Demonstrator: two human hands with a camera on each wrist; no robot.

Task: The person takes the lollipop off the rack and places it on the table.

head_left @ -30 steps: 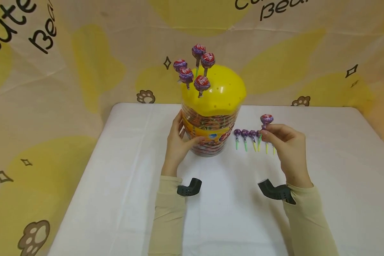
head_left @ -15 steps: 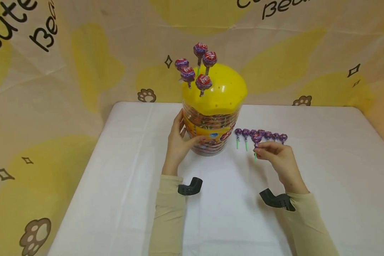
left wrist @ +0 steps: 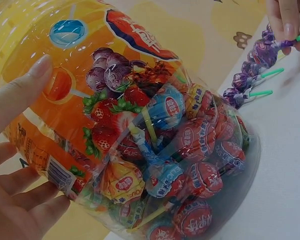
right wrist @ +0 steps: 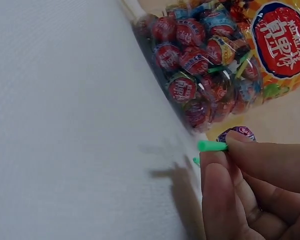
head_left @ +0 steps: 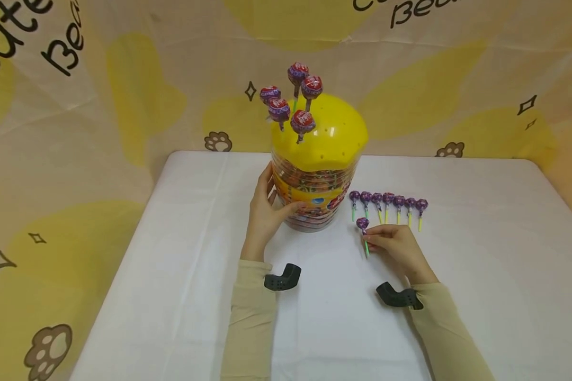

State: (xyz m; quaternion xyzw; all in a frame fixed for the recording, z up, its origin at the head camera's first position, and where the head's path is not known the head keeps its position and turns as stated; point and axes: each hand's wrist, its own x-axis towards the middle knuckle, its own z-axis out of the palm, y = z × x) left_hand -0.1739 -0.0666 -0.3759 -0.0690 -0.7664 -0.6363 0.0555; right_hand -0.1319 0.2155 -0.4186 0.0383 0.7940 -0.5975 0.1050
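Observation:
My left hand point(head_left: 266, 219) grips the side of a clear plastic candy jar point(head_left: 331, 182), thumb across the front and fingers round the far side. Wrapped lollipops of several colours fill the jar point(left wrist: 195, 165) behind its orange fruit label. Its domed yellow lid point(head_left: 336, 135) bears several purple-and-red lollipops point(head_left: 303, 123) standing on their sticks towards the left. Right of the jar, my right hand point(head_left: 395, 248) pinches a purple lollipop point(head_left: 362, 223) by its green stick point(right wrist: 213, 145), head up, over the table. Part of that lollipop is hidden by the fingers in the right wrist view.
A row of purple lollipops point(head_left: 399, 201) with green and yellow sticks lies on the white table point(head_left: 333, 328), beyond my right hand. A yellow patterned cloth point(head_left: 171, 79) hangs behind the table and at its sides.
My right hand has brought its lollipop left and towards me, from above the row to in front of it. The left hand and jar stay in place.

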